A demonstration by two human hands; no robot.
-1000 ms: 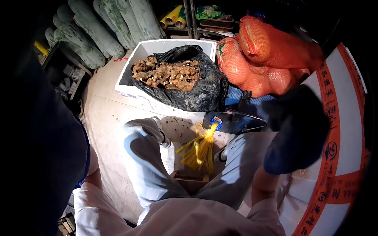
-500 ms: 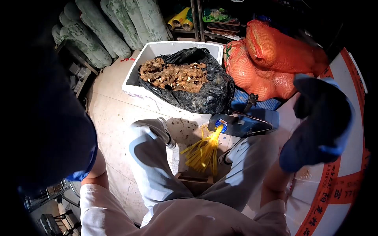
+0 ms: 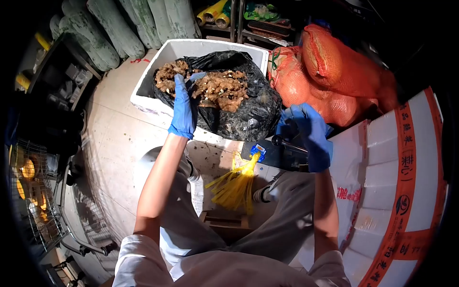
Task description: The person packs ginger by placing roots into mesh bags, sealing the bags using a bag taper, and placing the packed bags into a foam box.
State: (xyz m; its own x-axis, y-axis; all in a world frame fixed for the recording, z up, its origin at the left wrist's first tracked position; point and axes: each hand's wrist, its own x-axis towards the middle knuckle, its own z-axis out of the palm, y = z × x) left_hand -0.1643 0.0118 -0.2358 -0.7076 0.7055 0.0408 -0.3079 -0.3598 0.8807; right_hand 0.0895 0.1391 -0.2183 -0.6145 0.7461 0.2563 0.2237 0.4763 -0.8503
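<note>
My left hand (image 3: 184,107), in a blue glove, is over the near left edge of the ginger (image 3: 222,88), thumb and fingers apart, with nothing visibly held. The ginger lies in a black plastic bag (image 3: 253,117) inside a white foam box (image 3: 143,88). My right hand (image 3: 308,134), also blue-gloved, is raised right of the bag, in front of the red mesh sacks; its fingers are curled and what they hold, if anything, is hidden. Below and between the hands, a bundle of yellow ties (image 3: 239,184) hangs from a blue clip by a dark flat device (image 3: 275,155).
Red mesh sacks (image 3: 344,71) lie at the upper right. Large green gourds (image 3: 117,31) lean at the upper left. White foam boxes with red tape (image 3: 382,191) line the right side. A wire basket (image 3: 36,196) is at the left, and a small wooden stool (image 3: 227,221) between the legs.
Both hands have moved forward and inward from the sides, the left reaching the ginger and the right coming beside the bag. The view has shifted slightly.
</note>
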